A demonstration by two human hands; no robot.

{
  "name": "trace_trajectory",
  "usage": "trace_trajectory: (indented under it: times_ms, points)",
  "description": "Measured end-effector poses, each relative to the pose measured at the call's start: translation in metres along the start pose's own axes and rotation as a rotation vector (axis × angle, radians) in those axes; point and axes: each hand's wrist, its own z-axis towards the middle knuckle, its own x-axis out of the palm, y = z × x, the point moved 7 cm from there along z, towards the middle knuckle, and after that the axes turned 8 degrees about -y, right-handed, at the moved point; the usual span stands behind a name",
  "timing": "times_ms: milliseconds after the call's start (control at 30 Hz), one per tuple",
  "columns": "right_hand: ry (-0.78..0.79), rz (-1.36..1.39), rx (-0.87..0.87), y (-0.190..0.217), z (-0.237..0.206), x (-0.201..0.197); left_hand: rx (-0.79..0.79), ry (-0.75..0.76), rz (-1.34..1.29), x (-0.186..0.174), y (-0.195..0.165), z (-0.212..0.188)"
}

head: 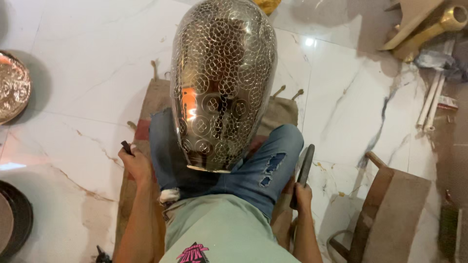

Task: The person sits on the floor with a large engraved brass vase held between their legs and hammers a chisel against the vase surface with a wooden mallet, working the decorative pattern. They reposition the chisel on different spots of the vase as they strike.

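A large shiny metal vessel [222, 83], covered in engraved circle patterns, rests between my knees in blue jeans, its open mouth toward me. My left hand [135, 163] is beside my left knee, closed around a small dark tool whose tip sticks out above the fingers. My right hand [302, 194] is beside my right knee and grips a long dark metal tool [305, 165] that points up and away. Neither hand touches the vessel.
I sit on a brown burlap mat [280, 111] on white marble floor. An engraved round plate [12, 87] lies far left, a dark round tray [14, 219] lower left. A wooden stool [390, 209] stands at right, brass piece [438, 24] and white pipes [431, 104] beyond.
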Motion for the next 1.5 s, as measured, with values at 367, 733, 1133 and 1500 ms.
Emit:
trace_trajectory:
  times_ms: [367, 733, 1133, 1500]
  points:
    - [-0.212, 0.179, -0.481, 0.042, -0.051, 0.005, 0.111, 0.527, -0.536, 0.070, -0.172, -0.024]
    - [0.149, -0.461, -1.316, 0.269, -0.075, 0.049, 0.132, 0.476, -0.482, 0.102, -0.220, -0.112]
    - [0.298, -1.400, -1.822, 0.397, -0.173, 0.101, 0.222, 0.346, -0.390, 0.097, -0.209, -0.116]
    - [0.520, -1.391, -1.725, 0.409, -0.188, 0.108, 0.327, 0.345, -0.265, 0.095, -0.227, -0.111]
